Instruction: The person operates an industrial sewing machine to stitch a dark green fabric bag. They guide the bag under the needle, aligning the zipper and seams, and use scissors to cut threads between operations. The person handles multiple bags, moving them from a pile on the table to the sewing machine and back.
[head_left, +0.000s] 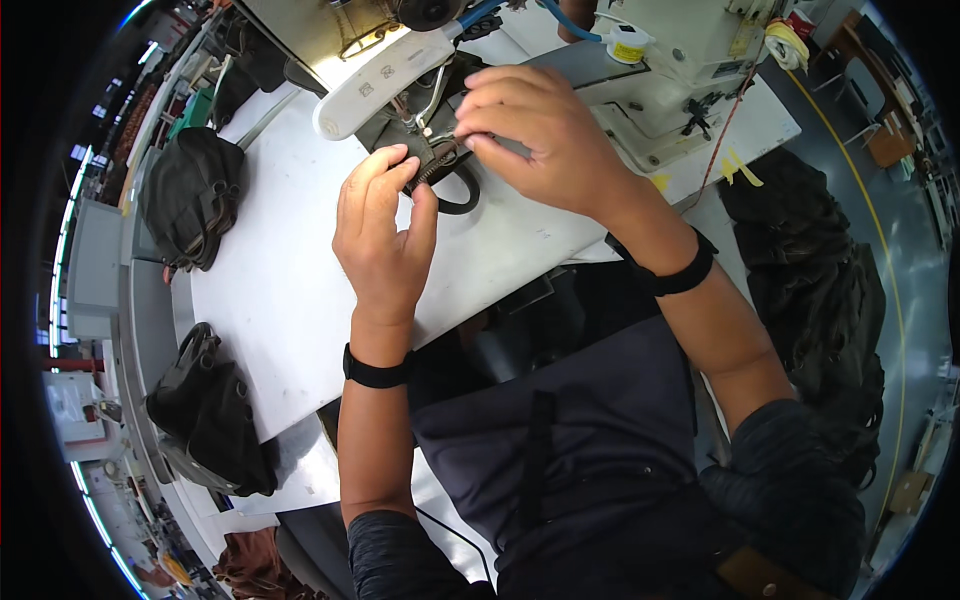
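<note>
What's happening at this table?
A person sits at a sewing machine on a white table. Both hands pinch a black strap under the needle: the left hand holds its near end, the right hand its far end. Dark bags lie on the table's left side.

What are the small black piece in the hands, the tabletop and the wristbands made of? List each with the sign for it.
Black piece: looks like woven strap or fabric with a zipper-like toothed edge, matte; too small to be sure. Both the left hand and the right hand pinch it.
Tabletop: smooth, pale laminate or coated board, by its even, faintly glossy surface.
Wristbands: matte black, probably elastic fabric or rubber.
</note>
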